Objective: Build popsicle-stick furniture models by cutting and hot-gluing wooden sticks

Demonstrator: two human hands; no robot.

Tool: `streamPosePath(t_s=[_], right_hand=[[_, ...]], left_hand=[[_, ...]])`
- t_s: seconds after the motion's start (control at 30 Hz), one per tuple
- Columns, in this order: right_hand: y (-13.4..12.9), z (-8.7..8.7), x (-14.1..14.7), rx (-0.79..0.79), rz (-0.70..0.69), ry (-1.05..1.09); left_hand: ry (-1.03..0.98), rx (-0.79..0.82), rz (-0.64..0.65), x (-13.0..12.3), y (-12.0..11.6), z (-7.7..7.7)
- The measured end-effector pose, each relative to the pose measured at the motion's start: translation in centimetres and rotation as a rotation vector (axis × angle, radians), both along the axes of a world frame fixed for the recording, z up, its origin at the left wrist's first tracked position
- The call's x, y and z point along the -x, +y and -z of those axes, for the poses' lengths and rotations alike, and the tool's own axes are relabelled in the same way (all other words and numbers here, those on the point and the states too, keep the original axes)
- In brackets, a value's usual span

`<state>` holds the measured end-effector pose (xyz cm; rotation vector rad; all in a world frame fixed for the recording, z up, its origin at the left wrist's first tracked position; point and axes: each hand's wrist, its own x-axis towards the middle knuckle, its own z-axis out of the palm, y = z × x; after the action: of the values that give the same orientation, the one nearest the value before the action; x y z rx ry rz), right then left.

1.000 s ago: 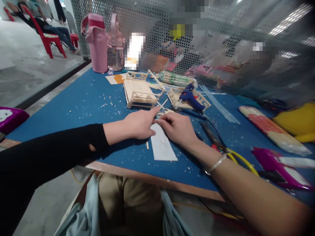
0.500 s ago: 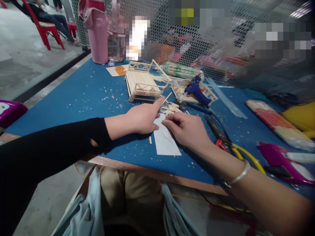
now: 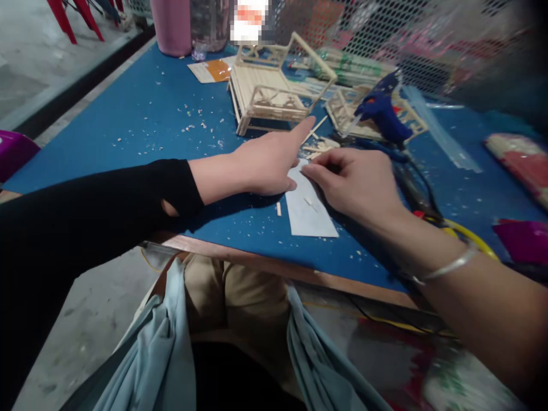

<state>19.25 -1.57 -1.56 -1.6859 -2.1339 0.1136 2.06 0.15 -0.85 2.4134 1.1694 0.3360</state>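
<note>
My left hand (image 3: 269,161) rests at the left edge of a white slip of paper (image 3: 314,220). Its index finger stretches toward a pile of short wooden sticks (image 3: 319,145), the thumb lies on the paper, and the other fingers are mostly hidden. Over the upper part of the slip, my right hand (image 3: 353,177) has thumb and index finger pinched together; what is between them, if anything, cannot be made out. Small slivers (image 3: 309,202) lie on the paper, and a short stick piece (image 3: 278,209) is left of it. Behind the left hand stands a small bed-like frame (image 3: 265,85) of wooden sticks.
A blue glue gun (image 3: 385,111) lies over a second stick frame (image 3: 340,111) at the back right. Pliers with yellow handles (image 3: 466,237) are partly behind my right forearm. A pink tumbler (image 3: 172,28) stands at the back left. Wood crumbs dot the blue tabletop (image 3: 141,123).
The camera view has tilted down and shifted left, so the table's things appear higher and farther right. Both hands keep nearly the same pose and place on the paper.
</note>
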Motion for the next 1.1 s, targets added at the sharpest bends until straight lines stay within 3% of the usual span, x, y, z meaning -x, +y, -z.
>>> streamPosePath(t_s=[0.17, 0.67, 0.87, 0.93, 1.1], right_hand=[[-0.1, 0.2, -0.1, -0.039, -0.001, 0.002], [0.1, -0.1, -0.6, 0.045, -0.081, 0.022], [0.4, -0.6, -0.5, 0.051, -0.037, 0.034], [0.2, -1.1, -0.7, 0.138, -0.068, 0.129], [0.4, -2.1, -0.7, 0.495, 0.001, 0.688]], left_hand=[[0.001, -0.009, 0.004, 0.0, 0.0, 0.0], [0.012, 0.041, -0.038, 0.0, -0.5, -0.5], [0.023, 0.035, -0.050, 0.1, -0.5, -0.5], [0.003, 0.036, -0.039, 0.2, -0.6, -0.4], [-0.076, -0.027, -0.024, 0.6, -0.8, 0.0]])
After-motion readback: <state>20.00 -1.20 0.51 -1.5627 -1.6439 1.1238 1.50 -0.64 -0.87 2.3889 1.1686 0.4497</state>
